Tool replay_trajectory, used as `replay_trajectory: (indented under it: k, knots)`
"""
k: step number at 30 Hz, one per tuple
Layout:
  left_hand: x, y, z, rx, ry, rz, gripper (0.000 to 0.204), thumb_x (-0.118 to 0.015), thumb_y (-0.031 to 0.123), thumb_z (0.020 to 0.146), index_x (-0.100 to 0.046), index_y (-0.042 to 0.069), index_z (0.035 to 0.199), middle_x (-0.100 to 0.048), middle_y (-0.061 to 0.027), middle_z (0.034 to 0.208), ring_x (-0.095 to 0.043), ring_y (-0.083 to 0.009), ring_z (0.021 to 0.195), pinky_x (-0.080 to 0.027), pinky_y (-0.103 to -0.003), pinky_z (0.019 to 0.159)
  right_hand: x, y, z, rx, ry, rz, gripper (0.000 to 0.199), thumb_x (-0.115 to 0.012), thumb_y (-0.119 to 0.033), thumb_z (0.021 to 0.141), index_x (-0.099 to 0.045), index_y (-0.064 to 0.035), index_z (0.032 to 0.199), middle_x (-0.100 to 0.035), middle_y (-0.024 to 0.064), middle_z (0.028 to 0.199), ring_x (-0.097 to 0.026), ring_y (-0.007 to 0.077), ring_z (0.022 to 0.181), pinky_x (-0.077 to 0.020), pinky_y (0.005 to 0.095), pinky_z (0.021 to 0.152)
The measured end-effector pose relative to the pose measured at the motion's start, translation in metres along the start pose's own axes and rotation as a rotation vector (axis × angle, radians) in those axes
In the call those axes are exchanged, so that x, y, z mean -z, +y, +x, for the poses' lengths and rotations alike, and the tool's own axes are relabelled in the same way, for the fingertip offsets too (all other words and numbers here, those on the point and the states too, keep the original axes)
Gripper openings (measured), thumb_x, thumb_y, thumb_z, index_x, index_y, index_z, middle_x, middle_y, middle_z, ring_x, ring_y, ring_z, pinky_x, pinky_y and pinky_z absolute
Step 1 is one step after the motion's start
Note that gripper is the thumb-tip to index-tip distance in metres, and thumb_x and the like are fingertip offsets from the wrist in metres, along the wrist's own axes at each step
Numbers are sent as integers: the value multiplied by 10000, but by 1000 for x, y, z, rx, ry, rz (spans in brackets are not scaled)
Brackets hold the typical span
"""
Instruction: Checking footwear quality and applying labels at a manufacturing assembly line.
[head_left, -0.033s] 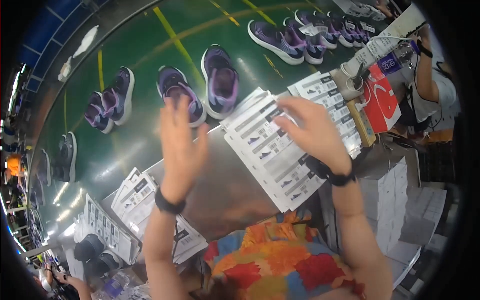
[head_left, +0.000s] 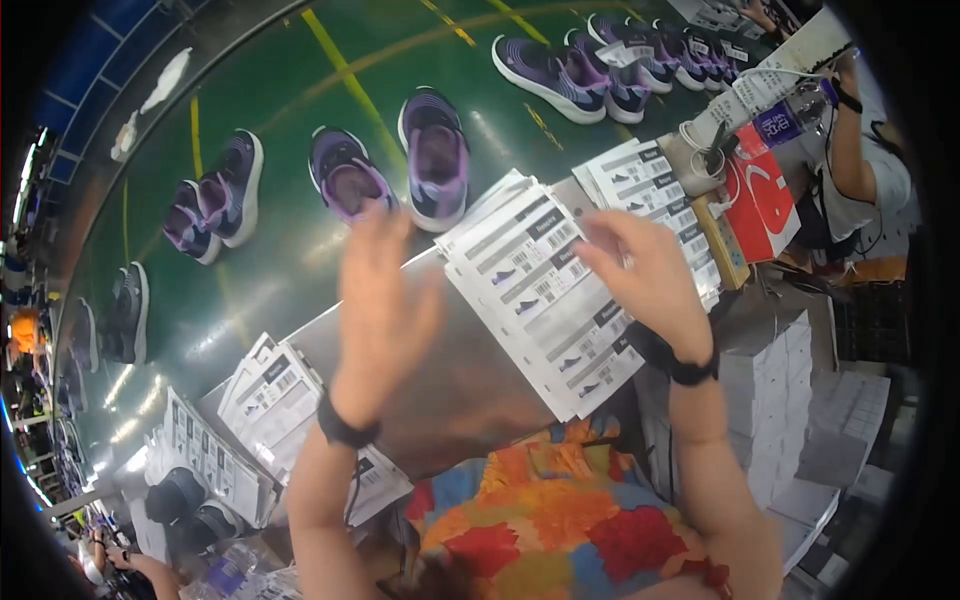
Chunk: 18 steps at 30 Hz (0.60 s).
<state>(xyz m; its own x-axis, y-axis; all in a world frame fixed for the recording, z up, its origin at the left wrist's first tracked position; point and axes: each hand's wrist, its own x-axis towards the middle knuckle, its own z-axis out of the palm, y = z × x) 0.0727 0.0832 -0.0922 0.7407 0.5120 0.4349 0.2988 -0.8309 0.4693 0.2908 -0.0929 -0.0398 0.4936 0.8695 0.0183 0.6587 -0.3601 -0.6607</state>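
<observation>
My left hand [head_left: 385,310] hangs over the metal ledge, smeared by motion, its fingers stretched out and thumb apart. Nothing shows in it. Just beyond its fingertips is a purple and navy sneaker [head_left: 348,180], with a second matching sneaker [head_left: 437,165] to the right; both stand on the green surface. Over a stack of printed label sheets [head_left: 535,300] hovers my right hand [head_left: 650,280]. Its fingers are bent, with a gap between them and the thumb, and I see nothing held. These sheets carry small shoe pictures and barcodes.
More label sheets [head_left: 268,390] lie at the left, and another stack [head_left: 640,180] at the right. Further sneakers [head_left: 555,80] line the green conveyor [head_left: 290,240]. A red box [head_left: 765,205], cables and a bottle [head_left: 790,120] crowd the right, where another person's arm [head_left: 850,150] shows.
My left hand has drawn back from the sneaker, toward me and slightly right. My right hand has shifted a little right and down over the sheets.
</observation>
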Motion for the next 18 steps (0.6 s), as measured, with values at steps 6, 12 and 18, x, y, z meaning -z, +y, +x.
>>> replay_trajectory:
  k: [6, 12, 18]
  knots:
    - [-36, 77, -36, -125, -462, -95, 770, -815, 426, 688, -547, 87, 1326, -362, -214, 1498, -304, -531, 1345, -304, -604, 1070, -21, 55, -82, -203, 116, -224, 267, -704, -158, 833, -669, 22, 1027, -591, 139, 873, -612, 325, 837, -494, 402, 721]
    - [-53, 84, -39, -86, -450, 13, 790, -845, 476, 612, -584, 116, 1264, -442, -185, 1446, -346, -512, 1323, -362, -584, 1002, -53, 65, -95, -26, 441, -330, 214, -728, -111, 800, -708, -15, 990, -613, 93, 852, -594, 282, 800, -495, 370, 704]
    - [-52, 89, -43, -55, -445, 19, 810, -855, 475, 587, -587, 125, 1266, -454, -179, 1444, -363, -517, 1320, -401, -566, 961, -45, 84, -91, -328, 381, 134, 144, -683, -80, 870, -691, 21, 973, -630, 81, 820, -538, 132, 610, -450, 276, 576]
